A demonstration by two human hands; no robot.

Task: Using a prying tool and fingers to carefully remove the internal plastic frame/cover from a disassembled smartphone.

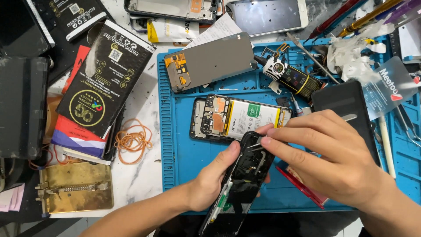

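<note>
- The near end of the black phone frame runs off the bottom edge, so I cannot see how long it is or what lies at that end.
- My left hand is wrapped around the frame's left side, thumb lying along its edge; the fingers are hidden behind it.
- My right hand is pinched shut at the frame's far end on a thin metal tool; its tip is too small to make out.
- The frame hangs tilted just above the blue mat on the table.
- An opened phone with its battery showing lies flat just beyond my fingers, its right end partly covered.
- A grey screen panel lies farther off.
- Orange rubber bands lie left of the mat.
- A red strip peeks out under my right hand, mostly hidden.
</note>
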